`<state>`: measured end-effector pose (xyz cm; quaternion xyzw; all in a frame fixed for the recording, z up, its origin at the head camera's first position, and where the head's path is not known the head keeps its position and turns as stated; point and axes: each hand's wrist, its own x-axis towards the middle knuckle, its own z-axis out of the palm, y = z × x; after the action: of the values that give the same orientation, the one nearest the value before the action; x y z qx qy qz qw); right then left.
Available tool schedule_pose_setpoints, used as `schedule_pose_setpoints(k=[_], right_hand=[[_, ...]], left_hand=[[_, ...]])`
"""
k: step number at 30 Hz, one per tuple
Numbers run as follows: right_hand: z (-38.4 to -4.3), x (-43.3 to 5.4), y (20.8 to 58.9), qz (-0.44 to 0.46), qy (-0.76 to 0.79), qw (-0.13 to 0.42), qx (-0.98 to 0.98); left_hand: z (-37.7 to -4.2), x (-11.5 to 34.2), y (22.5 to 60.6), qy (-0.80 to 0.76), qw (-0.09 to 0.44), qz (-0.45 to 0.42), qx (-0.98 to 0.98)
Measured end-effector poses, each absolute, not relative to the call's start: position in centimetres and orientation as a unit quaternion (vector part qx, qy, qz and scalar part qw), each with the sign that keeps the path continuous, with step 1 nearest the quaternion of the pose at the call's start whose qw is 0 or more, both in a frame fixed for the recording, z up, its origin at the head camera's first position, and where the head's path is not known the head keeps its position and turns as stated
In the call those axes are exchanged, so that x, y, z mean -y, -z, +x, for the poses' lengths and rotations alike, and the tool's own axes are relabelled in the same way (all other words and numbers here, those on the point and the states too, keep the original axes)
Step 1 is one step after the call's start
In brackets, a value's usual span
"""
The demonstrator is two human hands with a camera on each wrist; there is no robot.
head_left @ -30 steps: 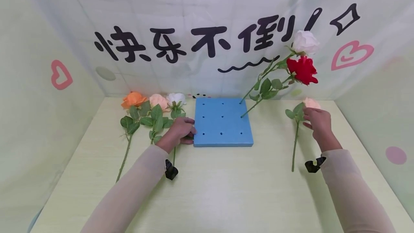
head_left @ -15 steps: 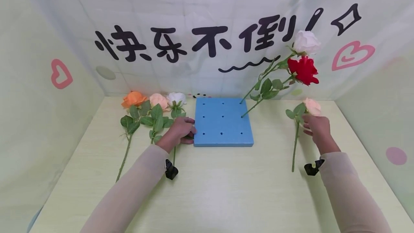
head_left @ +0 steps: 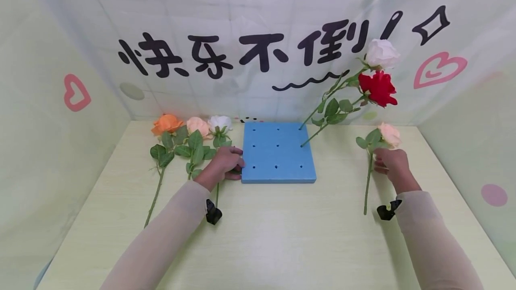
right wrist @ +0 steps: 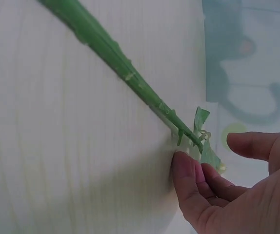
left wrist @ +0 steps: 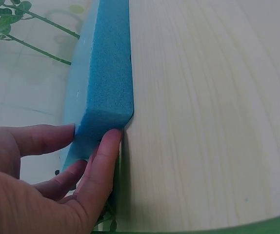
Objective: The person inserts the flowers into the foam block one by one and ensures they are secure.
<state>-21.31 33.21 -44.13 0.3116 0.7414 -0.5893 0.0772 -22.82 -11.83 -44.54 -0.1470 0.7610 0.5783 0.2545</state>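
A blue foam block (head_left: 266,155) with rows of small holes lies on the table. My left hand (head_left: 227,161) holds its left side, and the left wrist view shows the thumb on the top face and fingers against the side of the block (left wrist: 108,73). A white rose (head_left: 382,53) and a red rose (head_left: 378,87) lean to the right out of holes along the block's right side. On the right lies a pale pink rose (head_left: 389,134). My right hand (head_left: 392,164) is beside its stem (right wrist: 130,75), thumb spread away from the fingers, the fingertips close by the stem and leaves.
Left of the block lie an orange rose (head_left: 167,124), a peach rose (head_left: 198,126) and a white rose (head_left: 220,123), the last one's stem partly beneath my left hand and wrist. A printed cloth wall (head_left: 209,97) rises behind the table (head_left: 274,236).
My right hand has moved down and slightly left, from the pale pink bloom to the upper stem below the leaves. My left hand and the block stay where they were.
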Motion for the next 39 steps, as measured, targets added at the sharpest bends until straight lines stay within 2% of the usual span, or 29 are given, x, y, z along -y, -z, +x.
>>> schedule_pose_setpoints(k=[39], right_hand=[[-22.5,-33.3,45.2,0.342,0.541,0.073,-0.765]], left_hand=[[-22.6,11.8,44.3,-0.575,0.253,-0.143,-0.765]])
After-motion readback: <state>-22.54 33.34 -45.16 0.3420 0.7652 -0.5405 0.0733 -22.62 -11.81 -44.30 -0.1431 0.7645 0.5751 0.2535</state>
